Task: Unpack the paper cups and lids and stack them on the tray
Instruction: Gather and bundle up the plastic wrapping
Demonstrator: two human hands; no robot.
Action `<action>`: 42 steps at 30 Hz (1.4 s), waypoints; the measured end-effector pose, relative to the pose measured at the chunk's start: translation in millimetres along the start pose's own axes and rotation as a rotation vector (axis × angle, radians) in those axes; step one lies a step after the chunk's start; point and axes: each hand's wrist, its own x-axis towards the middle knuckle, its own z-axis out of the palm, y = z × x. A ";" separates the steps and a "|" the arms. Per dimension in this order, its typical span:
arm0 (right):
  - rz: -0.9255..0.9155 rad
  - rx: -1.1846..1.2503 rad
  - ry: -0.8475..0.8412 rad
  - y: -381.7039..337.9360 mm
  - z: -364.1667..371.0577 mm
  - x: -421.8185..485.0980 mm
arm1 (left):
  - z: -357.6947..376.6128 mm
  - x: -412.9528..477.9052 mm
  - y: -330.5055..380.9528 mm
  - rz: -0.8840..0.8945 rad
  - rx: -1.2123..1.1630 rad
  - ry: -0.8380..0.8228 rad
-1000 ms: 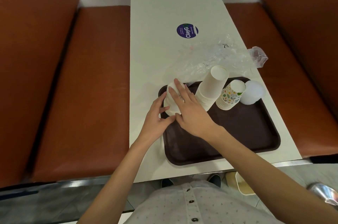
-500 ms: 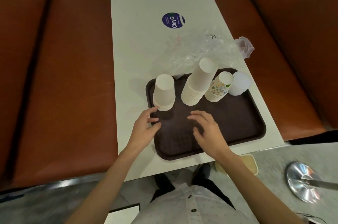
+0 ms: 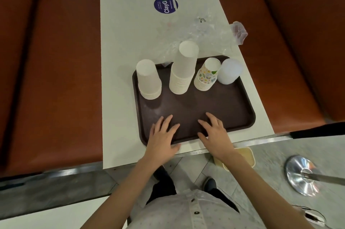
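my left grip point(image 3: 162, 135) and right grip point(image 3: 214, 135) are flat, fingers spread, holding nothing, over the tray point(image 3: 214, 103) at the table's point(image 3: 121, 41) near edge. along its far side stand a short cup stack point(image 3: 148, 81), a tall cup stack point(image 3: 183, 69), a patterned cup stack point(image 3: 206, 76) and a lid stack point(image 3: 229, 71).

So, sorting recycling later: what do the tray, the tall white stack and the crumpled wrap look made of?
Tray: dark brown, matte, textured, probably moulded plastic. Tall white stack: matte paper cups, rolled rims showing. Wrap: clear, shiny, crinkled, apparently thin plastic film.
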 end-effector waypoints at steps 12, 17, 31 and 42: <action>-0.299 0.434 0.037 74.3 -71.1 -2.1 | -21.3 7.1 68.6 -0.155 -0.329 0.179; -0.341 0.544 0.110 102.9 -141.2 1.3 | -65.2 23.1 160.3 -0.034 -0.445 0.338; -0.376 0.707 0.286 80.3 -237.0 40.1 | -289.2 199.9 183.3 0.100 0.202 0.260; -0.134 0.688 0.312 96.0 -220.3 47.3 | -262.8 321.0 97.2 -0.044 0.520 -0.108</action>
